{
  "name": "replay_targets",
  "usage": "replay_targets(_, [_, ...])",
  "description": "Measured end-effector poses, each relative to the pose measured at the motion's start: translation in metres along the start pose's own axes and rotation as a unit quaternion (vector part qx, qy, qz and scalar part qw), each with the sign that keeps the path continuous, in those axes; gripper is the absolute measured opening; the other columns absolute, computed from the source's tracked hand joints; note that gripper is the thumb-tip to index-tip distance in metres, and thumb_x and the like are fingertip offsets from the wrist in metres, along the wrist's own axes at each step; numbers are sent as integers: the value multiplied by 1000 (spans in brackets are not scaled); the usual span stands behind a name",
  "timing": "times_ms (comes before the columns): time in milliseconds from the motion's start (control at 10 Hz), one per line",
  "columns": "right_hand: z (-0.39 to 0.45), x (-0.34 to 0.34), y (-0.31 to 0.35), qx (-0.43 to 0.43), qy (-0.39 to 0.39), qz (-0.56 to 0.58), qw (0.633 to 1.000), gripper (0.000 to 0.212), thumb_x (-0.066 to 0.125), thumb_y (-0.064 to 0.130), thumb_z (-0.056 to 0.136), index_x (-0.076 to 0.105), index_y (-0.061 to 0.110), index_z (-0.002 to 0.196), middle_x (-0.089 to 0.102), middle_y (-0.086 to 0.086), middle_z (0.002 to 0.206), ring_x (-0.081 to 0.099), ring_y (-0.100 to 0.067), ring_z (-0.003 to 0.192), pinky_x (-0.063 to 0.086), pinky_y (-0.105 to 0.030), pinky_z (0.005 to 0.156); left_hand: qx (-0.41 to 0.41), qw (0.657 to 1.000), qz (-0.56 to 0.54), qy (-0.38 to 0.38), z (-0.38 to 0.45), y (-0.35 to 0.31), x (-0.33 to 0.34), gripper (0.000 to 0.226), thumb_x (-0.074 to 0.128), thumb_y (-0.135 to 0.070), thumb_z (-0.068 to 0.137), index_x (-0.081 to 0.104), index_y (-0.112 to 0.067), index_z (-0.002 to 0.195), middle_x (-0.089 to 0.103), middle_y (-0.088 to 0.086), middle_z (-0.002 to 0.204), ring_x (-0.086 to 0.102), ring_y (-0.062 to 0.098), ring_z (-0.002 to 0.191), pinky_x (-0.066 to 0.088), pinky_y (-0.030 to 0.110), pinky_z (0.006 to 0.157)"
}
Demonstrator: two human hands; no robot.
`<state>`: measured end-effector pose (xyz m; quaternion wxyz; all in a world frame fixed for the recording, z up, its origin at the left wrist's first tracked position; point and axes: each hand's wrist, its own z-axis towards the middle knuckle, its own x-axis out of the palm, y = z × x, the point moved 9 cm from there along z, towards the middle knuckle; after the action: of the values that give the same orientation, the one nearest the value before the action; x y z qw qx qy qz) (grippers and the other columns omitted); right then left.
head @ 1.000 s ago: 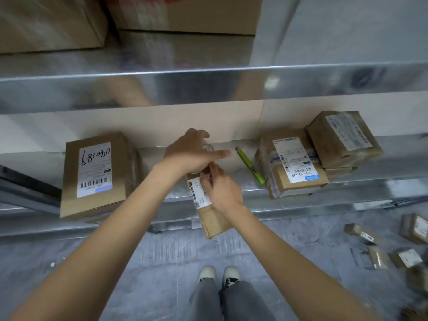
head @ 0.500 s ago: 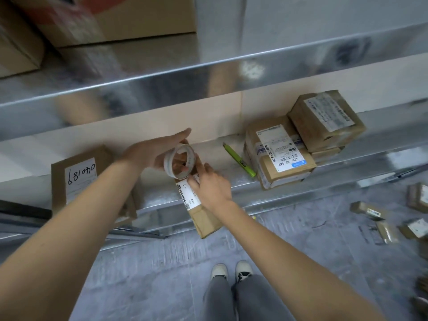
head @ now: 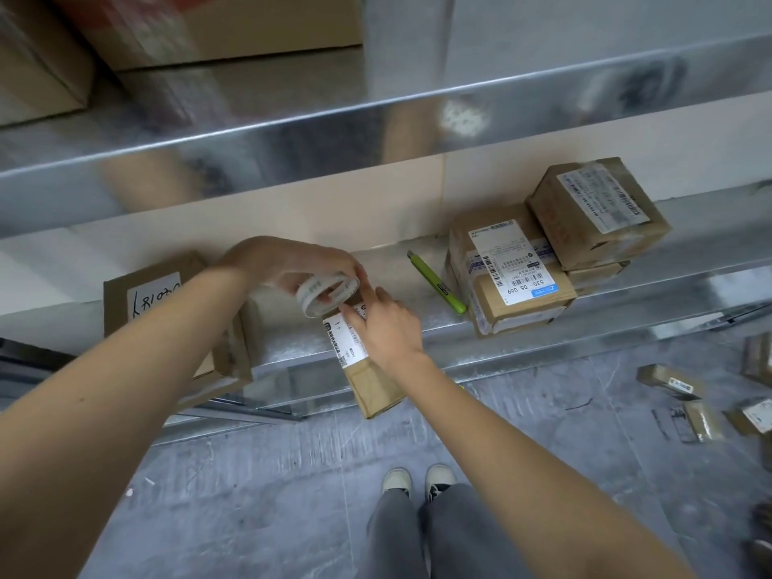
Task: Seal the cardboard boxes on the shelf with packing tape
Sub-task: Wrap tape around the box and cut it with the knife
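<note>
You're working a small kraft box [head: 367, 369] at frame centre, overhanging the metal shelf [head: 626, 323] edge, long axis running toward you. Right hand [head: 388, 323] is lying flat on its label, pinning it. Left hand [head: 288, 265] is gripping the tape roll [head: 328, 294], thin and nearly spent, just above the box's far end.

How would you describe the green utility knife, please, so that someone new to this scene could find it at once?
Look at the metal shelf at the person's chest level, between the hands and the stack of labelled boxes on the right. Lying there diagonally on bare metal is the green utility knife: the only slim, bright green thing among brown cardboard parcels.
</note>
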<state>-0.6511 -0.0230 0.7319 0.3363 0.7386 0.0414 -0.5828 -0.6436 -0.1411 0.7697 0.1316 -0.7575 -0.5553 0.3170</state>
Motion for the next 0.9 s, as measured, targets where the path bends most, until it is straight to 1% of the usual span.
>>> replay_targets(100, [1, 1, -2, 13, -1, -4, 1000, 63, 30, 62, 96, 27, 26, 148, 58, -10, 111, 61, -35, 95, 47, -38, 76, 13, 999, 29, -16, 9, 14, -13, 29, 61, -51, 88, 68, -32, 108, 71, -17, 101, 68, 5, 98, 58, 25, 77])
replay_targets(200, [1, 4, -2, 18, 3, 8, 1000, 61, 32, 62, 96, 35, 23, 142, 58, -8, 108, 61, -34, 93, 46, -37, 73, 27, 996, 87, -6, -1, 8, 0, 13, 57, -34, 94, 67, -29, 101, 71, -21, 90, 66, 1, 84, 54, 19, 74])
replay_targets(300, [1, 4, -1, 13, -1, 5, 1000, 57, 35, 55, 98, 32, 24, 145, 57, -9, 106, 61, -34, 91, 47, -37, 71, 73, 976, 205, -9, -13, -16, 21, 27, 44, -11, 84, 61, 9, 91, 68, 26, 94, 59, 26, 75, 43, 33, 69])
replay_targets(400, [1, 2, 0, 6, 2, -2, 1000, 62, 33, 56, 98, 20, 30, 152, 57, -10, 108, 60, -34, 92, 41, -35, 68, 74, 964, 255, -17, -17, -15, 19, 22, 44, -7, 80, 58, 9, 81, 60, 30, 79, 52, 26, 67, 40, 38, 68])
replay_targets(500, [2, -1, 1, 1, 7, -1, 1000, 65, 33, 56, 98, 11, 33, 154, 57, -12, 113, 59, -35, 97, 36, -35, 67, 65, 966, 247, -26, -25, -13, 18, 23, 40, -24, 96, 57, -8, 93, 62, 15, 93, 52, 22, 78, 40, 33, 72])
replay_targets(600, [2, -1, 2, -1, 7, -9, 1000, 64, 33, 56, 98, 11, 33, 154, 57, -12, 114, 59, -36, 98, 36, -35, 68, 61, 974, 211, -57, -18, -8, 5, 33, 44, -42, 94, 57, -15, 107, 62, 8, 102, 56, 19, 88, 41, 32, 76])
replay_targets(700, [2, 0, 1, 1, 7, -8, 1000, 64, 33, 55, 98, 12, 33, 154, 57, -13, 114, 59, -36, 98, 37, -35, 68, 25, 974, 215, -62, -14, -1, 0, 44, 43, -59, 90, 58, -18, 83, 63, 6, 84, 58, 18, 73, 41, 31, 68])
replay_targets(800, [2, 1, 1, -2, 6, -13, 1000, 63, 33, 56, 98, 12, 33, 153, 56, -12, 115, 59, -36, 98, 38, -36, 68, -7, 981, 190, -41, -15, 2, 0, 43, 45, -56, 92, 62, -16, 89, 66, 6, 89, 59, 18, 76, 41, 28, 68])
replay_targets(900, [3, 2, 0, -3, 1, -20, 1000, 65, 32, 58, 97, 13, 33, 154, 57, -11, 118, 60, -35, 98, 42, -37, 71, -38, 988, 145, -28, -20, 12, -5, 59, 49, -65, 75, 62, -17, 107, 65, 12, 107, 59, 27, 85, 46, 37, 79])
